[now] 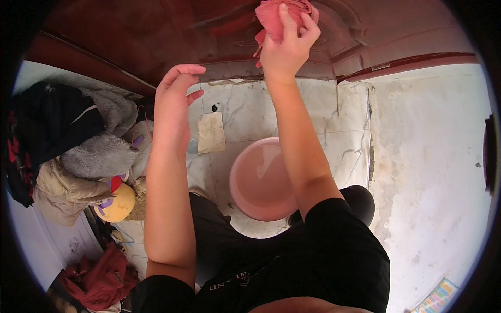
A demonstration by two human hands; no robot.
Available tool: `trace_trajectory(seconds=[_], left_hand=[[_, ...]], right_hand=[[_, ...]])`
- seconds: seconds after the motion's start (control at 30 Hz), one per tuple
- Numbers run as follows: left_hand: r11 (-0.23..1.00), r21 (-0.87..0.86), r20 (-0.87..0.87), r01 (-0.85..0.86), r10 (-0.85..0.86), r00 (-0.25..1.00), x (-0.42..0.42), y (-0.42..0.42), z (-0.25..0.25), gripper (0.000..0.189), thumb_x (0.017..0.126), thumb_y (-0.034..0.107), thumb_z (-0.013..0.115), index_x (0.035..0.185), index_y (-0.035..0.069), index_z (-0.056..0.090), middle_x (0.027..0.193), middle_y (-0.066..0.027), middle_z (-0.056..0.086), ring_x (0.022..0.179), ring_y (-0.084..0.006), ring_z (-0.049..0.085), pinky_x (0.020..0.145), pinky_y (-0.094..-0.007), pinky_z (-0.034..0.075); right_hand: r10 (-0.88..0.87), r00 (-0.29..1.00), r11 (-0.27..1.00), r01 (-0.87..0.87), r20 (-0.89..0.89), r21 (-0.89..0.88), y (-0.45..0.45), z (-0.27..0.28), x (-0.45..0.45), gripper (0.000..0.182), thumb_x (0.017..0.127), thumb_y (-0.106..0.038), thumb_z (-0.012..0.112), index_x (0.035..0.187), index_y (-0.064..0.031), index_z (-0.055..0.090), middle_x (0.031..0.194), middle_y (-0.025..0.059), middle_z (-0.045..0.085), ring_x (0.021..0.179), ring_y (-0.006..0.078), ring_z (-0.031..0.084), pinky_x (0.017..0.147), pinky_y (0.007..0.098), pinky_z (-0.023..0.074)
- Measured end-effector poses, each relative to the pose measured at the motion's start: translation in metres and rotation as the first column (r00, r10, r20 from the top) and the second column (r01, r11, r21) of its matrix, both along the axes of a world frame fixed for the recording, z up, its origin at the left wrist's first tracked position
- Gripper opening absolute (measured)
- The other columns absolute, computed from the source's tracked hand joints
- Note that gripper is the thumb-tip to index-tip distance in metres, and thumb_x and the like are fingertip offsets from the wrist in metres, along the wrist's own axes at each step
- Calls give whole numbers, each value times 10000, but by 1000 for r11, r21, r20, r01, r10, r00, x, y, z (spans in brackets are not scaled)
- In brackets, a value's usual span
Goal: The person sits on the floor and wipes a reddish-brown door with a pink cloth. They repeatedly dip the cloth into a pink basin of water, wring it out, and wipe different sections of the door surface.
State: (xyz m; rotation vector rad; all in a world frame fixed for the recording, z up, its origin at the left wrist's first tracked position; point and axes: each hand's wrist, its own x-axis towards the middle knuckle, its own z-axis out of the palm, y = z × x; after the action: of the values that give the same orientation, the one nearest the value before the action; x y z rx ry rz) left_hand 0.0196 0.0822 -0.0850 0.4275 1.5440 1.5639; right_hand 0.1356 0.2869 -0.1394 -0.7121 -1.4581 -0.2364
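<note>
My right hand (287, 47) grips a folded pink cloth (274, 23) against the dark red-brown panel (231, 27), which has carved mouldings and looks like a door. Thumb and fingers spread over the cloth, and a loose corner hangs beside the wrist. My left hand (176, 88) is raised in front of the panel's lower left part, fingers curled and apart, holding nothing. Below my right forearm, a pink plastic basin (254, 184) holds water on the marble-patterned tile floor (242, 105). The forearm hides part of its right side.
At left are piled clothes (58, 117), a grey fleecy fabric (98, 156), a yellow plush item (117, 201) and a dark red garment (103, 277). A paper sheet (211, 133) lies on the tiles. A stained white wall (422, 156) rises at right.
</note>
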Motion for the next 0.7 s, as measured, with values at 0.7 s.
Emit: trace_trajectory(seconds=[0.7], left_hand=[[999,17,-22,-37,37,999,-7,0,-2,205,955,145,561,1085,75,703,1221,-29,663,1161,-187,564,1013,-403,474]], right_hand=[[322,839,924,-178,439,-338,-69,-39,-27,436,743,-74,743,1156,-214,750,1312,41,598,1042,289,647,795,399,602]])
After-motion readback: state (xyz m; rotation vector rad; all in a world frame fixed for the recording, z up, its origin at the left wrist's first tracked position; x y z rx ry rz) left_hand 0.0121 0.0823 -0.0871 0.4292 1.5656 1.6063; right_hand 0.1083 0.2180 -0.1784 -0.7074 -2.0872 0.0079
